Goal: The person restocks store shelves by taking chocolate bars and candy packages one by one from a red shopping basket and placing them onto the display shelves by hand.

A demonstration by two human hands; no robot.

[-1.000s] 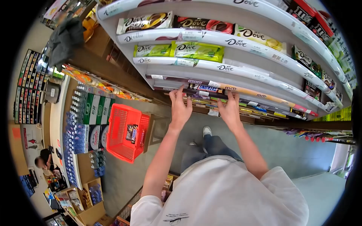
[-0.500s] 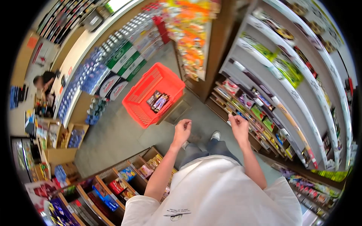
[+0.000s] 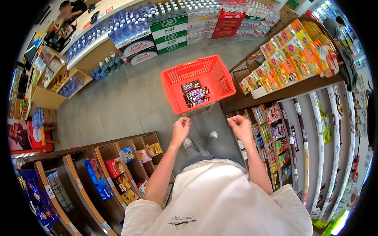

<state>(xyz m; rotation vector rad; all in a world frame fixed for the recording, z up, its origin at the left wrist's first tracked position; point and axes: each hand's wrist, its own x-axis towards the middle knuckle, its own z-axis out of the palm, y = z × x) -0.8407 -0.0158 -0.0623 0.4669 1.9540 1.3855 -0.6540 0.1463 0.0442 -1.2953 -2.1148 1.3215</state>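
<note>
We look out from a camera worn on the person's head, facing forward and steeply down. Closest to us is the white T-shirt (image 3: 216, 192), seen from above across the near middle, with the left hand (image 3: 182, 129) and right hand (image 3: 241, 128) a little farther out. Beyond them we look down into the red shopping basket (image 3: 191, 70) at middle distance. Our view is very wide: it bends straight edges and darkens around the rim. It reaches the wooden snack shelf (image 3: 89, 199) near left, the pale display rack (image 3: 317, 118) on the right, and the checkout counter (image 3: 94, 19) far left.
</note>
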